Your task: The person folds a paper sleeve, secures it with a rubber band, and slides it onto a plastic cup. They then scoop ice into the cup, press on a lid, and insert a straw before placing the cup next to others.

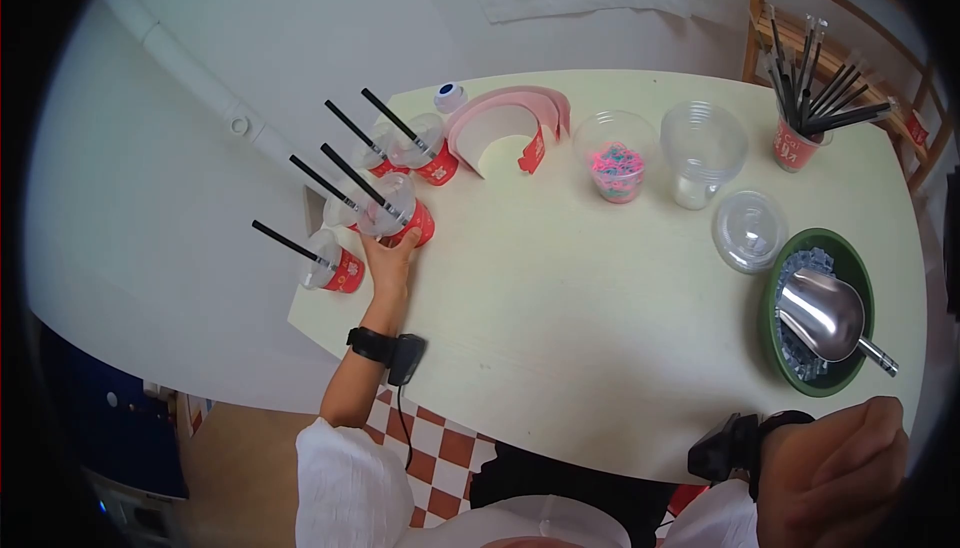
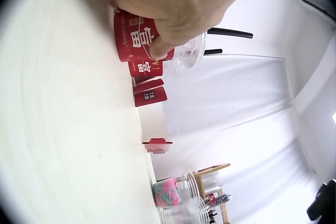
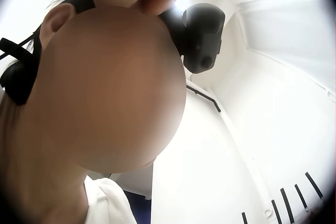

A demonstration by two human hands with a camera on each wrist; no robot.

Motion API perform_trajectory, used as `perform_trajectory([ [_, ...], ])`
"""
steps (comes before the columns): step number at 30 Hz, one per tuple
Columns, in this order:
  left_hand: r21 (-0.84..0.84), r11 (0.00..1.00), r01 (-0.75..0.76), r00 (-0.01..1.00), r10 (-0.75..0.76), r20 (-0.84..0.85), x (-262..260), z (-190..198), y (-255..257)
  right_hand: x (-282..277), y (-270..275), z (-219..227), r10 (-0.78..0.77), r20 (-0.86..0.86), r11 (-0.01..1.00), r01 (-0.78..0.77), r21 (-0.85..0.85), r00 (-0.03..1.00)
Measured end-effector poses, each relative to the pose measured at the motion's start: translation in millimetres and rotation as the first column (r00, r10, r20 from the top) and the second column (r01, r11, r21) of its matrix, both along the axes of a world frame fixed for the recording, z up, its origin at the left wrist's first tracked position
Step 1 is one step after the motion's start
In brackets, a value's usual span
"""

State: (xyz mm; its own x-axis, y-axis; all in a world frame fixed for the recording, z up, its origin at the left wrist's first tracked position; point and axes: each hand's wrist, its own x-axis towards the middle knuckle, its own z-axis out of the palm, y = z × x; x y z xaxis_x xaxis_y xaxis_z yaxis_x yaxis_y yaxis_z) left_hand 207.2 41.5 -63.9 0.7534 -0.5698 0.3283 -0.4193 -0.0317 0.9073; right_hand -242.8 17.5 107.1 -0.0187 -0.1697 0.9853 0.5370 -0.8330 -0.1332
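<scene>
My left hand grips the red sleeve of a clear lidded cup at the table's left side, a black straw standing in it. In the left wrist view, the thumb presses along the sleeve of that cup. Around it stand several similar cups with straws, among them a front cup and a rear cup. My right hand is raised with curled fingers; in the right wrist view it is beside the forehead, near the black head camera, and no held thing shows.
Pink curved sleeves stand behind the cups. A tub of pink and teal bits, stacked clear cups and clear lids are farther right. A green bowl holds ice-like cubes and a metal scoop. Wrapped straws fill another cup.
</scene>
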Motion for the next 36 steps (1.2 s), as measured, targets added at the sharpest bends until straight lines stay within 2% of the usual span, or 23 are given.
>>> perform_trajectory([
  [3, -0.034, 0.999, 0.021, 0.999, -0.022, -0.031, -6.4, 7.3, 0.7, 8.2, 8.2, 1.7, -0.097, 0.105, 0.993, 0.088, 0.085, 0.990],
  [6, -0.005, 0.999, 0.042, 0.998, -0.042, -0.055, 2.1, 4.0, 1.8, 14.7, 12.8, 9.4, -0.168, 0.094, 0.966, 0.145, 0.214, 0.981],
  [9, 0.036, 0.997, 0.066, 0.998, -0.065, -0.027, 10.8, 2.2, 1.2, 18.0, -9.4, -1.3, 0.027, 0.182, 0.998, -0.015, -0.068, 0.983],
  [12, 0.065, 0.994, 0.085, 0.996, -0.084, -0.009, 16.1, 3.9, 0.1, 16.4, 8.2, 4.3, -0.105, 0.086, 0.989, 0.094, 0.116, 0.991],
  [14, 0.099, 0.991, 0.094, 0.996, -0.094, 0.001, 19.1, 4.9, 3.1, 22.1, 23.1, 0.6, -0.147, 0.086, 0.963, 0.123, 0.242, 0.985],
  [18, 0.073, 0.976, 0.204, 0.972, -0.194, -0.129, 10.9, 13.5, 6.8, 15.4, 38.1, 3.0, -0.280, -0.006, 0.879, 0.258, 0.402, 0.960],
  [19, 0.088, 0.967, 0.239, 0.969, -0.232, -0.084, 10.9, 12.9, 7.8, 8.8, 29.7, 7.7, -0.192, -0.099, 0.927, 0.213, 0.308, 0.976],
  [21, 0.070, 0.977, 0.202, 0.979, -0.198, -0.054, 6.2, 9.5, 4.2, -5.9, 8.4, 17.3, -0.024, -0.302, 0.986, 0.073, 0.153, 0.953],
  [24, 0.121, 0.984, 0.129, 0.991, -0.133, 0.031, 11.2, 9.0, 3.2, 21.8, 15.9, 9.5, -0.187, 0.017, 0.951, 0.177, 0.254, 0.982],
  [27, 0.135, 0.989, 0.066, 0.995, -0.076, 0.071, 22.9, 0.0, -2.2, 23.4, 8.4, 8.7, -0.111, 0.014, 0.981, 0.108, 0.160, 0.994],
  [30, 0.144, 0.989, 0.036, 0.999, -0.040, 0.027, 17.7, 8.8, 5.4, 15.2, 43.6, -12.9, -0.396, 0.035, 0.866, 0.360, 0.347, 0.918],
  [32, 0.086, 0.994, 0.064, 0.994, -0.056, -0.091, 14.2, 4.5, 9.0, 48.1, 7.4, 1.0, -0.345, 0.425, 0.938, 0.299, 0.174, 0.837],
  [33, 0.038, 0.999, 0.008, 0.983, -0.001, -0.181, 16.6, -1.6, 12.2, 56.3, -6.6, 6.9, -0.277, 0.597, 0.953, 0.296, 0.068, 0.753],
  [34, 0.053, 0.997, -0.061, 0.983, 0.070, -0.167, 16.8, -4.2, 17.0, 44.6, -5.7, 9.8, -0.284, 0.427, 0.957, 0.279, 0.075, 0.859],
  [35, 0.000, 0.998, -0.069, 0.974, 0.068, -0.218, 38.8, -27.2, 24.3, 28.1, -0.7, 13.8, -0.279, 0.239, 0.960, 0.263, 0.098, 0.930],
  [36, 0.048, 0.999, 0.019, 0.971, -0.007, -0.238, 30.0, -25.1, 27.0, 19.6, 2.0, 15.8, -0.250, 0.051, 0.961, 0.242, 0.131, 0.967],
])
